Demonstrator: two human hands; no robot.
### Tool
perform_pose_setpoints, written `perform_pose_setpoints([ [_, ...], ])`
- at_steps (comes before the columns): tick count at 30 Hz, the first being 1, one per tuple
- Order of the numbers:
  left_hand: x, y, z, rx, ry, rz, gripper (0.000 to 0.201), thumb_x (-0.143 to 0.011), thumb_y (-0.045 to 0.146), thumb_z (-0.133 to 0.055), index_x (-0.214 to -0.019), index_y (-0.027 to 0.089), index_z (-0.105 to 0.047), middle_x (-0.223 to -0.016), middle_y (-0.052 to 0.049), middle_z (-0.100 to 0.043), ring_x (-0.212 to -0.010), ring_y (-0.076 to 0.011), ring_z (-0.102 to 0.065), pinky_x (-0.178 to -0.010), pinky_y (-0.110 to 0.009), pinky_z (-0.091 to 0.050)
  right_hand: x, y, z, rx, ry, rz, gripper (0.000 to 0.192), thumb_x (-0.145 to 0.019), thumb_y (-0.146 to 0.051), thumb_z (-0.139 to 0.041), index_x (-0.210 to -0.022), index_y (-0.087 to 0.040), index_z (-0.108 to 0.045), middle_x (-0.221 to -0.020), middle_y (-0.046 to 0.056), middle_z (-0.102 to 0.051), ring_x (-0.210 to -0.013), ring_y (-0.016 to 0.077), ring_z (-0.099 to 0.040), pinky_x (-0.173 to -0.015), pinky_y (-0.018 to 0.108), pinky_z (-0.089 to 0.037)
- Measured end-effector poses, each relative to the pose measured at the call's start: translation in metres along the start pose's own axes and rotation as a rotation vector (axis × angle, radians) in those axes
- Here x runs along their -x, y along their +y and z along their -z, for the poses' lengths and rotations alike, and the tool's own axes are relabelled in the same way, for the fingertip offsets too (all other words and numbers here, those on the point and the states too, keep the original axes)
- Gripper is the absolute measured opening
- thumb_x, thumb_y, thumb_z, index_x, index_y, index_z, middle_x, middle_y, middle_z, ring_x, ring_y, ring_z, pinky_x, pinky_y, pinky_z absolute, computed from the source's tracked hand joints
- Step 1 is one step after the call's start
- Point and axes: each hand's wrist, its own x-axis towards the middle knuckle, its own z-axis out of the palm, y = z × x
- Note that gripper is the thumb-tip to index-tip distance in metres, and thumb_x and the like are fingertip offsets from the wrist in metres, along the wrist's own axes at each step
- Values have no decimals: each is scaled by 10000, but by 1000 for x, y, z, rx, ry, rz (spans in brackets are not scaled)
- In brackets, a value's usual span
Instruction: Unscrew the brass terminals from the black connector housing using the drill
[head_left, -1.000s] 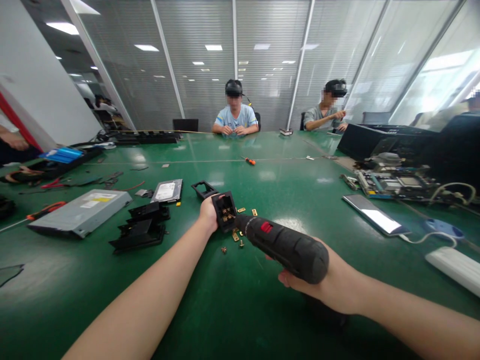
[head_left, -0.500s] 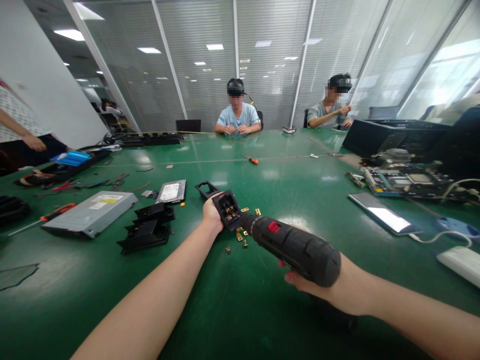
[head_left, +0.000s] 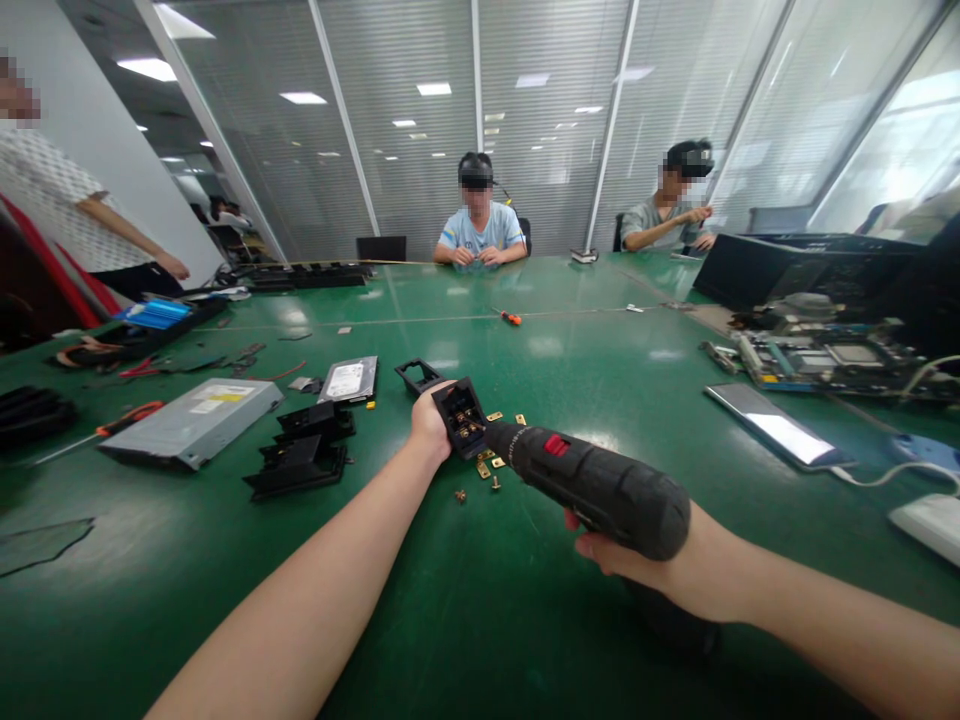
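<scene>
My left hand [head_left: 430,424] is closed around a black plastic housing [head_left: 460,418], tilted so its hollow side with brass-coloured screws and contacts faces me. My right hand [head_left: 637,560] grips a black cordless drill [head_left: 600,490] with a red switch on top. The drill's chuck points left into the housing's opening; whether the bit touches a screw I cannot tell. Below and behind the housing lie several small brass plates [head_left: 484,469] and a loose screw [head_left: 496,483]. Beyond my left hand rests a black frame-like part [head_left: 418,375].
At left are black plastic parts [head_left: 300,465], a silver drive [head_left: 191,420], a hard disk [head_left: 350,380] and a screwdriver [head_left: 131,418]. A phone [head_left: 776,425] and a circuit board [head_left: 817,358] lie at right. Across the table [head_left: 420,610] sit two people; another stands at left.
The view has shifted slightly, so most things appear a little further right. The person at the left has come further into view. Both hands keep their hold on housing and drill.
</scene>
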Motion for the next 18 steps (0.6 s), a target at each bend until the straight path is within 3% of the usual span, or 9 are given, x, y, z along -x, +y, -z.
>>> perform_pose_setpoints([
  [4,-1,-1,-1,-10,22,5,104,-737,278,-672,-762,179,-650,-628,-29,-674,-542,-220,-669,-573,-348,-577,0,-2,-2,29,8,4,456,-788,-309,-748,-1229,-231,-659,-1001,62,-764,-996,282,-746,-914,446,-637],
  [9,-1,-1,-1,-22,34,6,102,-732,274,-670,-772,182,-652,-642,-32,-686,-544,-216,-672,-569,-335,-570,0,-10,-3,29,-30,31,425,-799,-274,-706,-1208,-219,-605,-910,46,-746,-818,231,-746,-796,380,-660],
  [14,0,0,0,-5,26,9,106,-734,276,-656,-784,183,-665,-632,-24,-671,-538,-224,-668,-579,-353,-574,0,-11,-4,4,-46,51,503,-812,-263,-695,-1291,-205,-554,-911,45,-763,-793,225,-754,-732,355,-659],
  [18,1,0,-1,1,30,22,108,-738,274,-663,-787,178,-666,-625,-25,-670,-531,-215,-662,-560,-335,-563,0,-12,-4,34,-39,50,421,-804,-264,-689,-1204,-199,-574,-898,53,-758,-779,228,-747,-734,363,-656],
])
